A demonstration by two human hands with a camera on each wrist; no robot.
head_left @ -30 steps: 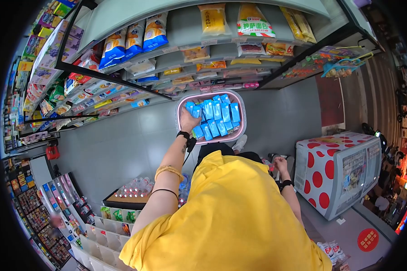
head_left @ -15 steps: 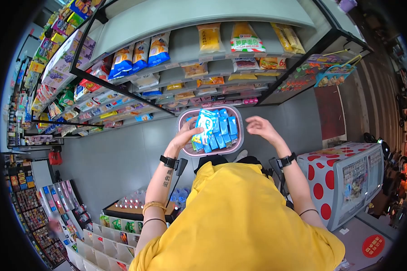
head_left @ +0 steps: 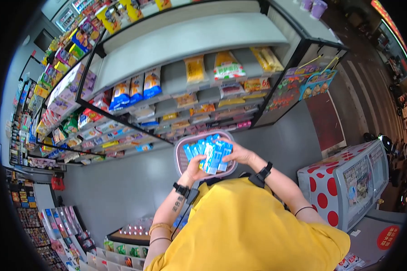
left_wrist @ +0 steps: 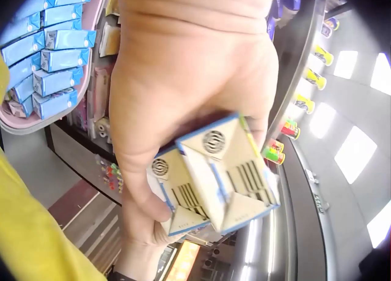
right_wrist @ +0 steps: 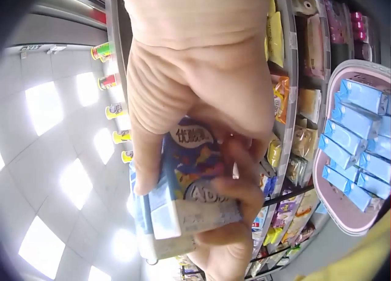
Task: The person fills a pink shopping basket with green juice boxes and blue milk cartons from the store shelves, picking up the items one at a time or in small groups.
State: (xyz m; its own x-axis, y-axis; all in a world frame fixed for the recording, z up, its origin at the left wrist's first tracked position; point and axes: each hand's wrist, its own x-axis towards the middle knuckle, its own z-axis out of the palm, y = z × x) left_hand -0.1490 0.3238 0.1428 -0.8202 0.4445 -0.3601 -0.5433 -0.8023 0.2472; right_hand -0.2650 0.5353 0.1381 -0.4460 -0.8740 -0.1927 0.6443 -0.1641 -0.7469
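Both hands hold small blue drink cartons [head_left: 211, 158] together, raised over a pink-rimmed basket [head_left: 178, 158]. My left hand [head_left: 196, 168] grips them from the left side; in the left wrist view two pale carton ends [left_wrist: 223, 177] with barcodes stick out beyond its fingers. From the other side my right hand [head_left: 241, 155] has its fingers and thumb around the same group. A printed carton face [right_wrist: 194, 162] in blue and white shows in the right wrist view. More blue cartons [right_wrist: 351, 134] lie in rows inside the basket, seen below the hands.
A shelf unit [head_left: 190, 38] stands just beyond the basket, with bagged bread [head_left: 195, 70] and other packets on its tiers. To the right is a red-dotted freezer [head_left: 321, 183]. Bottles [head_left: 135, 228] stand on a low display at the left, near the body.
The right hand has come up from beside the body to the basket and taken hold of cartons. The left hand has lifted cartons up from the basket. The head view has tilted upward.
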